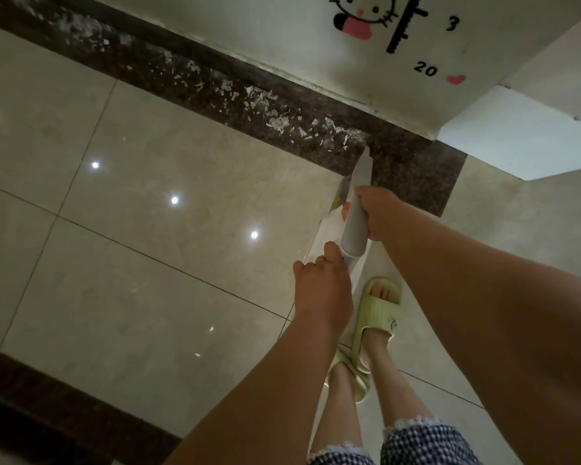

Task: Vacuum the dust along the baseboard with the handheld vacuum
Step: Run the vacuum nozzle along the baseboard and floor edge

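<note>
In the head view, the right hand (381, 213) is wrapped around the grey, tube-shaped plastic handheld vacuum (358, 209), holding it at the middle of its body. The left hand (321, 283) grips something at the rear end of the vacuum, behind the right hand; it seems to pinch a white, thin sheet-like piece (326, 236) that lies under the tube, but what this piece is cannot be told. Ahead of the right hand's grip, the narrow nozzle (364, 159) points to the dark speckled stone strip (406, 176) along the white wall (282, 35).

The work seems to be at its beginning. Beside and behind the nozzle tip the strip looks free of scraps. Just ahead of the tip begin the white paper-like scraps and dust (275, 122), and they run far along the strip, away from the grip. Nearly all of this length is left to vacuum.
</note>
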A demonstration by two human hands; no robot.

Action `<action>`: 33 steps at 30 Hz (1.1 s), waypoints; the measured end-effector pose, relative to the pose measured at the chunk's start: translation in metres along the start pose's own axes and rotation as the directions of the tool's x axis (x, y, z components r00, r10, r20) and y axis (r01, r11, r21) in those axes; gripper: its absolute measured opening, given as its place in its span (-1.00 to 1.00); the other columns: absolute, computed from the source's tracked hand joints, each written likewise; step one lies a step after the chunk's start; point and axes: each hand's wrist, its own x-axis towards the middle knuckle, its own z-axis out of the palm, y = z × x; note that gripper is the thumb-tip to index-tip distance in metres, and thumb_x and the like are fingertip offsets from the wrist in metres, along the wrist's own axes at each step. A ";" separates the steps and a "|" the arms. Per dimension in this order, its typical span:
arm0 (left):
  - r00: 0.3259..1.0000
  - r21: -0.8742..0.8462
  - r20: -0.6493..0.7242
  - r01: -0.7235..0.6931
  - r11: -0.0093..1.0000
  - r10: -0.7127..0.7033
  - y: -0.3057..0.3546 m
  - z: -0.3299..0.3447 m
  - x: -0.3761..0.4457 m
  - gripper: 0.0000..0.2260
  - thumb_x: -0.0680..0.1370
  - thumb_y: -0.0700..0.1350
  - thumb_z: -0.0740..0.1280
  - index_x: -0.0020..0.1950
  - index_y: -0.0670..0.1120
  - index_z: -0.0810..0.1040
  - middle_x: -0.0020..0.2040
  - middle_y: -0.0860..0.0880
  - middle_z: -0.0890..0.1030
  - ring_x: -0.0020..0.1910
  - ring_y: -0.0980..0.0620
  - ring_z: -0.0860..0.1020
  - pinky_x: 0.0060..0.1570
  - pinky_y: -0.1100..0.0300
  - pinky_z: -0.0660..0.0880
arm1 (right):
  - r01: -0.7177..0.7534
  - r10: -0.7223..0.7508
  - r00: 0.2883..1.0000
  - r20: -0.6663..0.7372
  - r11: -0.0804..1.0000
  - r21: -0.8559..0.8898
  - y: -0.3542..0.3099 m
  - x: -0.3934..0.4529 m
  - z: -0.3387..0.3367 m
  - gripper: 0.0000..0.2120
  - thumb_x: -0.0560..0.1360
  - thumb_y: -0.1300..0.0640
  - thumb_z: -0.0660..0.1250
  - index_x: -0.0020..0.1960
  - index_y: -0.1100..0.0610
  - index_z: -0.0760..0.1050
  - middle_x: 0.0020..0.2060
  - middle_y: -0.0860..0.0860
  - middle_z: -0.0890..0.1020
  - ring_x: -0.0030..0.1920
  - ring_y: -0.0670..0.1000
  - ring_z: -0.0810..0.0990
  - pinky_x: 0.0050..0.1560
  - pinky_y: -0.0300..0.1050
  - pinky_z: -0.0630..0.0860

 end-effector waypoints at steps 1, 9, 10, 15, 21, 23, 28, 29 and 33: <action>1.000 0.002 -0.002 -0.003 1.000 0.003 0.001 0.000 0.002 -0.43 0.04 -0.02 0.63 -0.09 -0.11 0.44 -0.51 0.07 0.44 -0.61 0.06 0.42 -0.35 0.18 0.39 | -0.014 0.014 1.000 0.013 1.000 0.016 -0.004 -0.001 -0.001 -0.62 0.57 -0.01 0.28 0.28 0.17 0.33 0.15 0.11 0.51 0.03 0.10 0.47 0.37 0.03 0.35; 1.000 0.013 -0.014 -0.006 1.000 0.006 0.016 0.003 0.016 -0.44 0.05 0.01 0.62 -0.10 -0.12 0.43 -0.52 0.08 0.43 -0.62 0.08 0.39 -0.37 0.19 0.36 | 0.013 -0.012 1.000 0.008 0.995 -0.100 -0.019 0.005 -0.009 -0.59 0.56 -0.05 0.29 0.29 0.16 0.38 0.16 0.05 0.56 0.16 0.08 0.54 0.26 0.00 0.44; 1.000 0.012 -0.011 0.003 1.000 -0.002 0.018 0.003 0.017 -0.42 0.05 0.01 0.62 -0.10 -0.12 0.42 -0.52 0.08 0.43 -0.62 0.08 0.39 -0.38 0.19 0.36 | 0.016 -0.015 1.000 0.009 0.992 -0.122 -0.021 0.005 -0.010 -0.58 0.56 -0.04 0.29 0.32 0.15 0.37 0.19 0.06 0.56 0.19 0.09 0.54 0.24 0.00 0.44; 1.000 0.024 0.023 0.014 1.000 -0.015 0.024 0.003 0.023 -0.38 0.07 0.04 0.62 -0.08 -0.11 0.35 -0.53 0.08 0.42 -0.63 0.09 0.39 -0.37 0.20 0.36 | -0.033 0.037 0.999 0.030 0.992 -0.125 -0.028 0.004 -0.012 -0.51 0.57 -0.04 0.27 0.42 0.14 0.29 0.31 0.06 0.47 0.30 0.10 0.44 0.33 0.00 0.32; 0.992 0.013 0.128 -0.023 1.000 0.021 0.026 0.000 0.026 -0.53 0.33 0.03 0.53 0.06 -0.14 0.41 -0.38 0.05 0.52 -0.47 0.04 0.50 -0.22 0.13 0.34 | -0.021 0.032 0.995 0.097 0.994 -0.107 -0.033 -0.012 -0.016 -0.54 0.63 0.03 0.19 0.47 0.16 0.23 0.28 0.04 0.46 0.31 0.06 0.43 0.35 -0.11 0.27; 0.994 0.015 0.106 0.007 1.000 -0.009 0.025 -0.002 0.025 -0.51 0.25 0.03 0.56 0.02 -0.13 0.44 -0.44 0.06 0.48 -0.53 0.05 0.46 -0.26 0.15 0.36 | -0.035 0.042 0.994 0.103 0.997 -0.069 -0.031 -0.008 -0.015 -0.62 0.61 0.02 0.23 0.36 0.16 0.35 0.05 0.00 0.56 -0.04 0.02 0.56 0.24 -0.13 0.38; 0.992 0.016 0.124 0.010 1.000 -0.012 0.023 -0.003 0.016 -0.55 0.34 0.00 0.51 0.09 -0.15 0.43 -0.40 0.06 0.47 -0.48 0.04 0.48 -0.23 0.12 0.34 | -0.046 0.043 0.989 0.138 0.999 0.019 -0.019 0.003 -0.013 -0.78 0.60 0.05 0.25 -0.04 0.21 0.37 -0.26 0.04 0.51 -0.28 -0.02 0.48 0.28 -0.10 0.43; 0.993 0.008 0.114 0.002 1.000 -0.002 0.022 -0.002 0.014 -0.56 0.36 0.00 0.50 0.10 -0.15 0.43 -0.39 0.06 0.47 -0.47 0.04 0.47 -0.22 0.12 0.33 | -0.042 0.038 0.990 0.135 0.999 0.022 -0.018 0.002 -0.012 -0.79 0.59 0.05 0.25 0.01 0.20 0.36 -0.26 0.04 0.51 -0.29 -0.02 0.49 0.24 -0.09 0.46; 0.996 0.024 0.079 0.045 0.999 -0.046 0.017 -0.001 0.005 -0.46 0.17 0.02 0.59 -0.02 -0.13 0.41 -0.48 0.09 0.43 -0.57 0.08 0.24 -0.31 0.18 0.27 | -0.051 0.044 0.990 0.136 0.997 0.050 -0.008 -0.001 -0.011 -0.81 0.59 0.07 0.27 0.02 0.19 0.36 -0.26 0.05 0.51 -0.28 -0.01 0.51 0.14 -0.08 0.48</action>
